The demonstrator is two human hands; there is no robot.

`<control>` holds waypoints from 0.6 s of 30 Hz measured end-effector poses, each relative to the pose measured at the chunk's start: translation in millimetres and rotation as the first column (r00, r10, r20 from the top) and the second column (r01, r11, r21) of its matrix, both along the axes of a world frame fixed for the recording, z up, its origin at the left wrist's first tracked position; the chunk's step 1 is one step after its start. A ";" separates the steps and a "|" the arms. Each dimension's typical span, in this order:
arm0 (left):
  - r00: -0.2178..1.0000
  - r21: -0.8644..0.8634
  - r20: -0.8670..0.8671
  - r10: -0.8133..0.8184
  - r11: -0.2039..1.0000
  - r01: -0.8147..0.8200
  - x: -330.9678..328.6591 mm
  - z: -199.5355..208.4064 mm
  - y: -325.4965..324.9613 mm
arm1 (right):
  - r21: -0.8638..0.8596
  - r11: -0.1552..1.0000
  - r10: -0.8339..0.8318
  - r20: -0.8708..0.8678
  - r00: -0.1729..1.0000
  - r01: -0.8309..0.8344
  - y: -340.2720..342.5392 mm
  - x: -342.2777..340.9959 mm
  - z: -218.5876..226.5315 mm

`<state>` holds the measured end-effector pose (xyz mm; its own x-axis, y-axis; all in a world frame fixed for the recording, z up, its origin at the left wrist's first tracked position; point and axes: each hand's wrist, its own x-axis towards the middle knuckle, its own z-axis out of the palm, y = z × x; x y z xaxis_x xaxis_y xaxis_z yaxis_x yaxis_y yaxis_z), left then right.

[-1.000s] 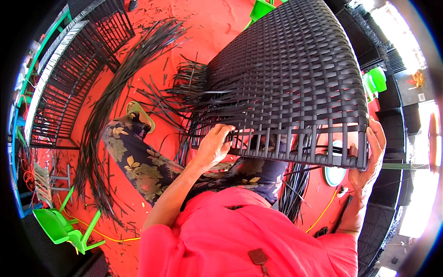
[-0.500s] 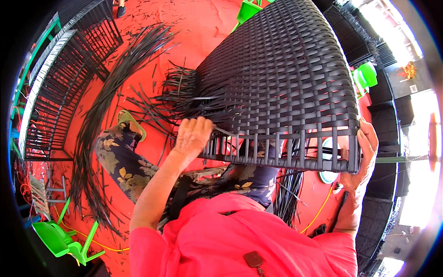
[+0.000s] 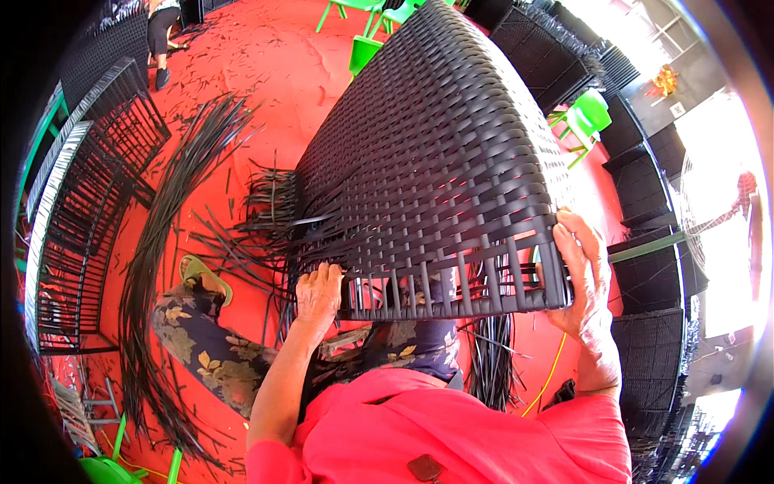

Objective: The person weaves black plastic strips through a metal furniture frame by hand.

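we are steadying one panel aslant over our legs: of our two hands, the right hand is gripping its near right corner, while the left hand is curling its fingers at the near left edge, around what we cannot tell. two bundles are lying on the red floor. the panel is showing tight black weave, open slots nearest us, loose ends at left.
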<state>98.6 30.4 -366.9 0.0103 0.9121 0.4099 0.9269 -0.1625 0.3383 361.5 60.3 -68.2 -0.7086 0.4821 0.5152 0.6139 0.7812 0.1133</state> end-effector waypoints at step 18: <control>0.944 -0.179 -0.316 -0.098 0.983 0.042 13.7 35.5 -3.5 | 0.051 0.997 -0.064 0.054 0.997 0.061 3.6 -5.1 10.7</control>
